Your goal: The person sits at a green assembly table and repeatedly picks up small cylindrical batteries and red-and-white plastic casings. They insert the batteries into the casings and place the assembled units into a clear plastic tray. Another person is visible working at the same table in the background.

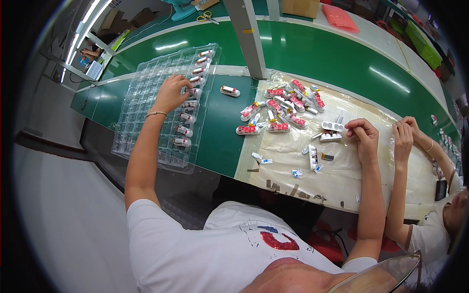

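Note:
My left hand (172, 94) reaches over a clear plastic blister tray (141, 93), its fingers closed at a small white oval casing (194, 91) in the right-hand column. Several like casings fill that column; the other pockets in view look unfilled. One loose casing with a battery (229, 91) lies right of the tray. My right hand (364, 136) is raised above the covered table, fingers curled together; anything in them is too small to make out. Left of it lie a white casing part with round hollows (333, 126) and another casing (313, 157) with a small battery (327, 156) beside it.
A pile of red-and-white casings (288, 110) covers the middle of the plastic-covered board (283, 166). Blue-and-white scraps (297, 173) lie near its front edge. A metal post (246, 39) rises behind. At right, a co-worker's hands (405, 136) work close to my right arm.

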Motion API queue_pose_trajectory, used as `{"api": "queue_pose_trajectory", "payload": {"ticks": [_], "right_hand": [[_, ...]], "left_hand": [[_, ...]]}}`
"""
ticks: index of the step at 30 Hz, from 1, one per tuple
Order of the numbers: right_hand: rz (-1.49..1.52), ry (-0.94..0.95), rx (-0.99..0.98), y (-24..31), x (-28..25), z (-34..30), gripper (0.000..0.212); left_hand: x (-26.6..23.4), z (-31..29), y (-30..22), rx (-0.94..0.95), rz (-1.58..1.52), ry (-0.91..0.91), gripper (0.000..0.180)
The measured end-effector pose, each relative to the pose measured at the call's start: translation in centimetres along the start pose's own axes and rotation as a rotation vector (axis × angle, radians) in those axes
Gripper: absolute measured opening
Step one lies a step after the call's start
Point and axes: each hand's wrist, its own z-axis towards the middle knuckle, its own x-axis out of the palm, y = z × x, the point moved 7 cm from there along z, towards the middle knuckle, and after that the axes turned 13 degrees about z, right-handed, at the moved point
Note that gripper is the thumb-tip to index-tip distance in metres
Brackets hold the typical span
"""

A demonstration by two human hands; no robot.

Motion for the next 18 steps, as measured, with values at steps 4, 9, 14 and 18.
{"api": "queue_pose_trajectory", "payload": {"ticks": [4, 9, 14, 18], "right_hand": [[-0.002, -0.004, 0.017, -0.2, 0.1, -0.2, 0.020], [-0.013, -0.017, 0.019, -0.2, -0.3, 0.2, 0.016], [0.146, 0.130, -0.039, -0.1, 2.0, -0.2, 0.022], [0.087, 0.088, -0.049, 0.8, 2.3, -0.5, 0.039]], "left_hand": [[-2.4, 0.2, -1.0, -0.112, -0.322, -0.131, 0.017], [-7.7, 2.6, -11.8, -0.001, -0.638, -0.220, 0.018], [-9.1, 6.6, -23.9, 0.155, -0.958, -0.137, 0.022], [-9.1, 9.2, -32.5, 0.285, -1.092, -0.098, 0.023]]}}
